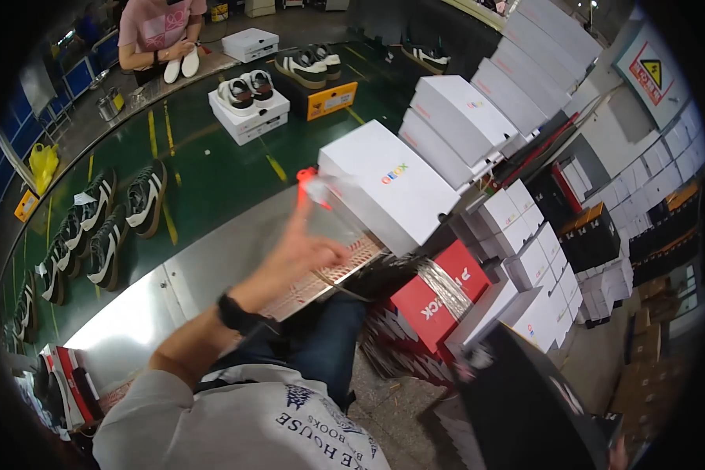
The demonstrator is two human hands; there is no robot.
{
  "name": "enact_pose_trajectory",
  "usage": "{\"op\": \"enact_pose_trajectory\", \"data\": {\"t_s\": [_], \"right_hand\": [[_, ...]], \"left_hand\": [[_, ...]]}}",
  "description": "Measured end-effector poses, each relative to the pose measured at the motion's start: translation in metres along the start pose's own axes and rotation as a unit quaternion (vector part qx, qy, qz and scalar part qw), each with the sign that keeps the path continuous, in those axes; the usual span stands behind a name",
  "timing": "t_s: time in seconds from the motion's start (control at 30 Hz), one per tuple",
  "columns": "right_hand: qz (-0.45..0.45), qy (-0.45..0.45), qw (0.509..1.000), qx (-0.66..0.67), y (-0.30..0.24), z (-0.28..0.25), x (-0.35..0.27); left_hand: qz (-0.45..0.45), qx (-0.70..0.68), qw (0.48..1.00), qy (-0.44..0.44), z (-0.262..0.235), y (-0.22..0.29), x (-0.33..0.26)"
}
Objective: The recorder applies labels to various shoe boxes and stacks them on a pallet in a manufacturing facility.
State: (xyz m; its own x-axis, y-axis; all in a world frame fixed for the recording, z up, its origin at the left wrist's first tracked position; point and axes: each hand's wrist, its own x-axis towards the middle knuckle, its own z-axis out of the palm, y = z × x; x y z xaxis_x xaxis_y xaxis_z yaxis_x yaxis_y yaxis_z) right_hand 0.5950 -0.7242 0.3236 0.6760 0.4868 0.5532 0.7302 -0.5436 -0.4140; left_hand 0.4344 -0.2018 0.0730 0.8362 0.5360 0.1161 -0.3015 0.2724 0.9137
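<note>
My left hand (296, 254) reaches over the metal edge of the bench, thumb and index finger spread apart. Its fingertip is at a small red and clear object (315, 190), too blurred to name, beside a closed white shoebox (392, 180). Whether the finger touches that object is unclear. At the lower right, a large black box (525, 399) stands tilted close to my body. Only a sliver of my right hand (620, 456) shows, at the black box's far lower corner; it seems to grip the box, with most fingers hidden.
Several dark sneakers (145, 200) line the green conveyor belt (204, 184). Farther along, shoes sit on a white box (251, 121) and an orange box (333, 100). Stacked white boxes (517, 94) and a red box (439, 298) flank my right. A co-worker (160, 35) handles white shoes opposite.
</note>
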Motion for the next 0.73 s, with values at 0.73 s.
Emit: {"op": "enact_pose_trajectory", "data": {"t_s": [0.73], "right_hand": [[-0.118,-0.254,0.836,0.472,-0.184,0.414,0.129]], "left_hand": [[0.097,-0.242,0.942,0.213,-0.179,0.060,-0.096]]}}
